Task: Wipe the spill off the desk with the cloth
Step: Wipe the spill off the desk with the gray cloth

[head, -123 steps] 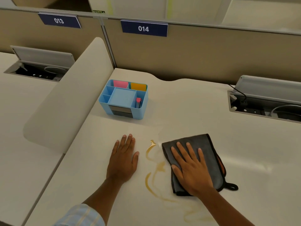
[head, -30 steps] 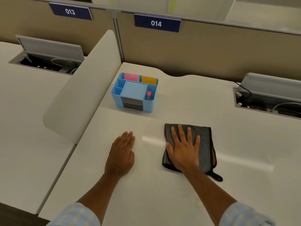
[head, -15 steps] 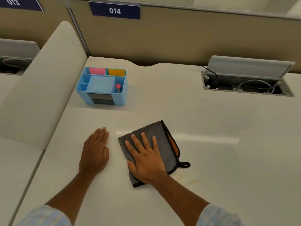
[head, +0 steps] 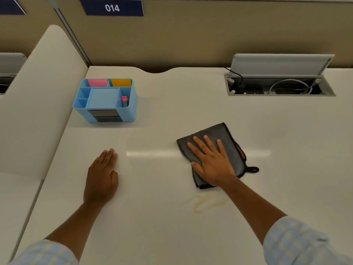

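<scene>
Cloth (head: pixel 227 138), dark grey, folded, flat on desk (head: pixel 172 104) at centre-right. Right hand (head: pixel 212 163) pressed on it, fingers spread flat, gripping nothing. Faint yellowish smear (head: pixel 206 203) just at cloth's 6 o'clock. Left hand (head: pixel 101 178) flat at cloth's 9 o'clock, fingers together. Blue organizer (head: pixel 106 100) at 10 o'clock.

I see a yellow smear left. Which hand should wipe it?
The right hand. It already presses flat on the cloth, and the smear lies just beside it. The left hand rests bare, farther away.
</scene>
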Demonstrator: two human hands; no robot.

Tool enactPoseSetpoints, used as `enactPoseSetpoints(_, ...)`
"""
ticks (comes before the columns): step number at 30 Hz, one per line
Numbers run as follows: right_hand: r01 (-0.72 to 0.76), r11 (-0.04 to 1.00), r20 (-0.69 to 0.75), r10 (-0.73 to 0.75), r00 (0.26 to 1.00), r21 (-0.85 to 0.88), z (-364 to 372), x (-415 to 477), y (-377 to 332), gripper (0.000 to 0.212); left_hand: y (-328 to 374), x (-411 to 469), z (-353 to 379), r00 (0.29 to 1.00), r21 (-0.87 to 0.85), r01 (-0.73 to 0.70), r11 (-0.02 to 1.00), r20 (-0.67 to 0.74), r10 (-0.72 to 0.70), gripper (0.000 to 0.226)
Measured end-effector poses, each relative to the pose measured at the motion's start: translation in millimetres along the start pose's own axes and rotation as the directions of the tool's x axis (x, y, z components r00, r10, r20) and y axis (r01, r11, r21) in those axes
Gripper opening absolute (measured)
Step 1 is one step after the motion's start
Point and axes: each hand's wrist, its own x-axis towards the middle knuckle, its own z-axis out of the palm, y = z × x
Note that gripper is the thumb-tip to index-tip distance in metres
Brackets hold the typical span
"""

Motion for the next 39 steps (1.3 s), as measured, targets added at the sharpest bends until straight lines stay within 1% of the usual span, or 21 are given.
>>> enactPoseSetpoints(4, -0.114, 0.993, -0.028, 0.114, 0.993, -0.006, 4.2, -27.2, 25.1, 0.066, -1.5, 0.4, 0.8, 1.000, 0.002, -0.003, 1.000, 0.006, 0.003, 0.066)
enactPoseSetpoints(7, -0.185, 0.983, -0.036, 0.185, 0.982, 0.003, 8.6, -54.5, 24.9, 0.066, -1.8, 0.8, 1.7, 1.000, 0.005, -0.010, 1.000, 0.011, 0.010, 0.065)
enactPoseSetpoints(11, -0.295, 0.954, -0.025, 0.296, 0.955, 0.048, 14.6, -73.5, -12.0, 0.067, -0.6, 1.7, 2.2, 1.000, 0.016, 0.003, 1.000, 0.024, -0.004, 0.066)
enactPoseSetpoints(13, -0.307, 0.949, -0.012, 0.309, 0.951, 0.069, 15.8, -72.4, -37.9, 0.068, -0.7, 1.3, 2.5, 0.999, 0.023, 0.006, 1.000, 0.031, -0.006, 0.067)
enactPoseSetpoints(15, -0.272, 0.959, 0.012, 0.272, 0.962, 0.084, 15.5, -68.1, -64.1, 0.068, -1.5, 2.0, 2.3, 0.999, 0.028, -0.001, 1.000, 0.037, 0.000, 0.067)
enactPoseSetpoints(21, -0.067, 0.990, 0.066, 0.059, 0.996, 0.124, 16.1, -70.3, -120.4, 0.067, -3.7, 2.4, 3.7, 0.999, 0.029, 0.002, 1.000, 0.043, -0.004, 0.067)
enactPoseSetpoints(26, 0.111, 0.987, 0.087, -0.122, 0.989, 0.120, 21.1, -99.4, -116.2, 0.069, -1.7, 1.6, 2.0, 0.999, 0.033, 0.001, 0.999, 0.041, -0.002, 0.067)
enactPoseSetpoints(29, 0.144, 0.984, 0.092, -0.153, 0.984, 0.101, 23.3, -120.2, -98.1, 0.072, -2.7, 1.5, 2.2, 0.999, 0.028, 0.005, 1.000, 0.045, -0.006, 0.068)
enactPoseSetpoints(31, 0.118, 0.988, 0.094, -0.127, 0.987, 0.097, 22.9, -130.1, -81.5, 0.073, -2.1, 0.9, 2.3, 0.999, 0.023, 0.008, 1.000, 0.042, -0.009, 0.068)
enactPoseSetpoints(33, 0.060, 0.994, 0.084, -0.068, 0.994, 0.089, 21.0, -135.6, -62.8, 0.074, -0.5, 0.1, 1.8, 0.999, 0.020, 0.005, 1.000, 0.039, -0.006, 0.068)
enactPoseSetpoints(36, -0.071, 0.996, 0.067, 0.068, 0.995, 0.056, 17.5, -138.0, -27.9, 0.076, -0.2, 0.6, 1.0, 0.999, 0.020, 0.001, 1.000, 0.032, -0.001, 0.067)
enactPoseSetpoints(39, -0.234, 0.972, 0.030, 0.233, 0.972, 0.027, 15.0, -142.8, 10.1, 0.073, -1.0, 1.1, 1.3, 0.999, 0.025, -0.011, 1.000, 0.036, 0.010, 0.067)
